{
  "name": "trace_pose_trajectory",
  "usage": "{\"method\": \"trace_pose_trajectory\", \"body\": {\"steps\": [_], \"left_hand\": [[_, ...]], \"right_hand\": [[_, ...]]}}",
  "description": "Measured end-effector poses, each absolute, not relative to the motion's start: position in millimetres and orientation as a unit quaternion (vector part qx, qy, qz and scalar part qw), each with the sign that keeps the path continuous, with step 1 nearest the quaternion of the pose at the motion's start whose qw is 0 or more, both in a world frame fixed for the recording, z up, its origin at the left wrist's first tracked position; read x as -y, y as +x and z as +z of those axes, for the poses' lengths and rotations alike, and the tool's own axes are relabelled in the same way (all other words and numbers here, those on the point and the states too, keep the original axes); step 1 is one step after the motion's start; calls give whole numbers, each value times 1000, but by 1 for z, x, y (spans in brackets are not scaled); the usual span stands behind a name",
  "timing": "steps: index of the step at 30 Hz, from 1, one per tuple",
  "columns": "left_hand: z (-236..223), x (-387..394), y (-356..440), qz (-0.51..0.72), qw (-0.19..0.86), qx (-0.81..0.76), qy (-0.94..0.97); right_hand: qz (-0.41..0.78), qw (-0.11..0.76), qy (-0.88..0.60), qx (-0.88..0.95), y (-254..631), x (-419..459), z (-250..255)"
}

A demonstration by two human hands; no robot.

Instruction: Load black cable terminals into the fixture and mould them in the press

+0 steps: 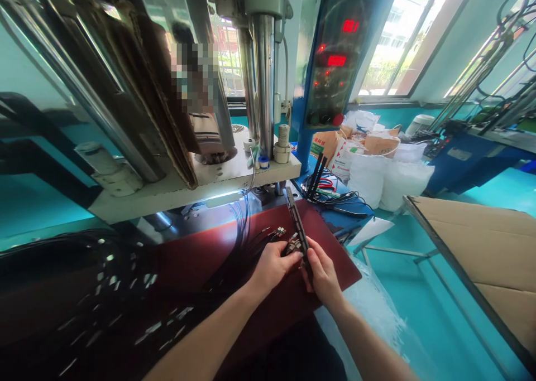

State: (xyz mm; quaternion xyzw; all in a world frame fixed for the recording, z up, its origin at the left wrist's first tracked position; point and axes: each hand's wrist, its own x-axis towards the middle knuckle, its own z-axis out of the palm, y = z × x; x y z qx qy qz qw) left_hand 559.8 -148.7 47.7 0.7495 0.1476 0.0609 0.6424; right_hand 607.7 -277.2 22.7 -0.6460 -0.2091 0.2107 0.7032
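Observation:
My right hand (323, 272) grips the near end of a long dark slotted bar (296, 216), which tilts up and away from me over the red-brown board. Against the bar's left side, my left hand (274, 264) is closed on a small bunch of cable ends with metal connectors (294, 243). Just beyond the left fingers lie more black cables (247, 247) with bare metal tips. How the cable ends sit against the bar is too small to make out.
A white press plate (201, 183) with steel columns stands behind the board (188, 241). Black cables with shiny ends (121, 275) heap at left. Coiled wires and tools (326, 194) lie on the blue surface. White sacks (368, 174) and a cardboard-topped table (481, 241) are at right.

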Motion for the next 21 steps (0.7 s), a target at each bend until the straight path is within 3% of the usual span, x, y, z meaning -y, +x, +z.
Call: {"method": "trace_pose_trajectory", "body": {"steps": [5,12,21], "left_hand": [[51,153,558,90,618,-151,766],[58,139,559,59,689,-142,708],[61,135,559,27,658,-154,736]], "right_hand": [[197,688,-662,223,608,275,20],[208,705,-650,194,609,277,25],[225,710,-641,182,610,278,26]]}}
